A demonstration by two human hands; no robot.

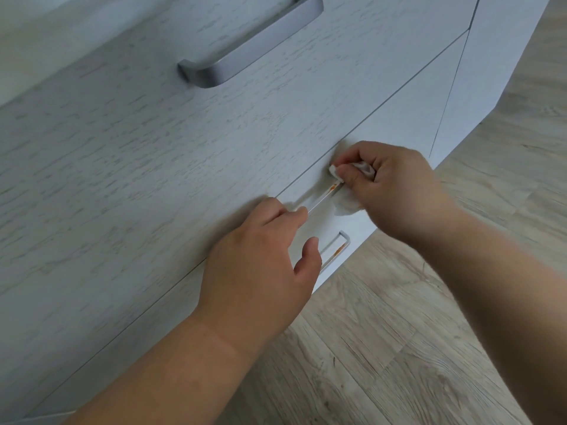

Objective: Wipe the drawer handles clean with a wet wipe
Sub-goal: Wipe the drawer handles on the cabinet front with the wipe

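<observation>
Pinching crumpled white wipe (346, 204), right hand (395, 191), slim stained metal handle (322, 197)

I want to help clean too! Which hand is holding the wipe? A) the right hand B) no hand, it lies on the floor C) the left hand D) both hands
A: the right hand is curled round the white wipe and presses it on the middle handle, while the left hand only touches that handle's other end.
</observation>
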